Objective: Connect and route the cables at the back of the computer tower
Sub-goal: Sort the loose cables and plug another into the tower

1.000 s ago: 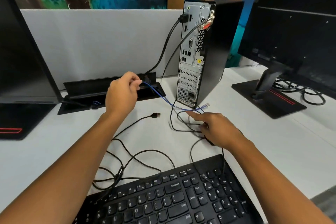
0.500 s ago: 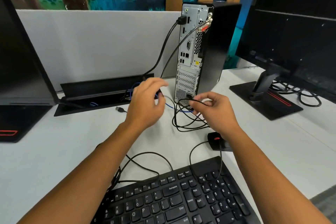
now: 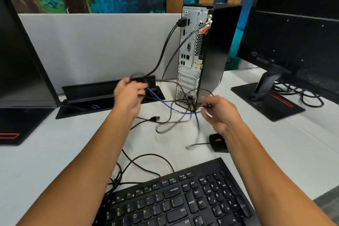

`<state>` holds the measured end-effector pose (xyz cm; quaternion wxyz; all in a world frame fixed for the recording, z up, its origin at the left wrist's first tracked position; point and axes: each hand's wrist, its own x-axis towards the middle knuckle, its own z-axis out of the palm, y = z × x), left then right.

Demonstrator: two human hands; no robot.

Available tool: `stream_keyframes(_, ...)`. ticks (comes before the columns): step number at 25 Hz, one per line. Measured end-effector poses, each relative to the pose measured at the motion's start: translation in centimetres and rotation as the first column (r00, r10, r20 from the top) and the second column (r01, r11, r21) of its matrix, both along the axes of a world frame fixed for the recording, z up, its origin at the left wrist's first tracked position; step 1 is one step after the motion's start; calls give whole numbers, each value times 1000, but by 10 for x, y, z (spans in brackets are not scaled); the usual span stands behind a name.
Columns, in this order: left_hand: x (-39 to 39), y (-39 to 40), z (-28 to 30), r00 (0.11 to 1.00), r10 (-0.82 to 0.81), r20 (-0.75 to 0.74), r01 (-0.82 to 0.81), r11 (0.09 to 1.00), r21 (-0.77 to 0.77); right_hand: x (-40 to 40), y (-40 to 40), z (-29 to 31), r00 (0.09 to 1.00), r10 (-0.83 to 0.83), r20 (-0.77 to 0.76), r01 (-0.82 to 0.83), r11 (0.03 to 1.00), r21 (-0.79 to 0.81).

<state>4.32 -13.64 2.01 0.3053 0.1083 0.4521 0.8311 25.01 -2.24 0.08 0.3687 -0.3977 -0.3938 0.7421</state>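
The left hand (image 3: 129, 95) is curling its fingers around a loop of thin black cable (image 3: 136, 75) just in front of the cable tray (image 3: 110, 91) sunk into the table (image 3: 45, 152), though blur is hiding exactly how the fingers lie. The right hand (image 3: 218, 113) is pinching another stretch of thin black cord near the foot of the computer tower (image 3: 200, 57), with a tangle of loops hanging down between the two hands. A blue network cable (image 3: 168, 106) is running out of the tray and across the table to the tower's base, and its plug end cannot be made out. On the tower's back panel, a thick black cable (image 3: 165, 47) is sitting in a port near the top and a second, thinner lead is reaching a connector by the upper right edge, so two connections appear done. A loose USB plug (image 3: 155, 118) is lying on the table between the hands, unconnected. The mouse (image 3: 218, 142) and the keyboard (image 3: 183, 200) are trailing slack cords that are lying uncoiled on the table. By this view the task is looking partly finished: several plugs and all the tidying seem left.
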Motion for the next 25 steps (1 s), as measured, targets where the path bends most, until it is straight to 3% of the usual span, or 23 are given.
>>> stream_keyframes(2, -17, -5, -12, 948, 212, 239, -179, 972, -153, 3, 4, -7, 989, -129, 71, 136, 984, -116)
stream_keyframes(4, -24, -9, -27, 928, 272, 254, -186, 930, -317, 3, 3, -10, 979, -179, 96, 189, 976, -105)
stream_keyframes(6, -21, -7, -39, 986, 160, 52, -112, 854, -508, -1, -1, -8, 975, -191, 111, 197, 980, -43)
stream_keyframes(8, -9, -3, -43, 960, -179, -216, -6, 757, -653, -9, -8, -1, 979, -91, 183, 85, 996, 40)
stream_keyframes(10, -1, -2, -33, 759, -542, -362, 139, 678, -722, -18, -13, 7, 964, -31, 266, -3, 992, 128)
stream_keyframes(11, -3, -6, -24, 571, -723, -388, 241, 600, -763, -21, -14, 9, 957, -29, 289, -23, 984, 175)
stream_keyframes(13, -8, -18, 3, 74, -941, -329, 390, 331, -859, -23, -13, 13, 953, -36, 302, -49, 961, 270)
stream_keyframes(14, -9, -25, 18, -61, -955, -291, 423, 239, -874, -24, -12, 15, 951, -46, 306, -55, 948, 313)
stream_keyframes(15, -6, -28, 30, -74, -957, -280, 456, 217, -863, -25, -11, 17, 949, -55, 311, -63, 932, 357)
stream_keyframes(17, 12, -25, 43, 73, -929, -362, 473, 352, -807, -33, -13, 21, 948, -63, 312, -84, 895, 438)
stream_keyframes(18, 24, -17, 43, 102, -904, -415, 396, 420, -817, -38, -16, 24, 954, -50, 296, -97, 881, 463)
stream_keyframes(20, 41, -1, 36, 68, -866, -495, 225, 497, -838, -47, -17, 27, 970, -24, 241, -101, 866, 490)
stream_keyframes(21, 45, 4, 31, 78, -853, -516, 229, 519, -824, -47, -17, 30, 981, -12, 195, -86, 869, 487)
stream_keyframes(23, 39, 5, 26, 225, -805, -548, 340, 592, -730, -42, -15, 35, 996, 32, 88, -69, 889, 453)
stream_keyframes(25, 30, 3, 29, 477, -671, -567, 351, 737, -577, -31, -12, 32, 993, 104, -46, -80, 923, 376)
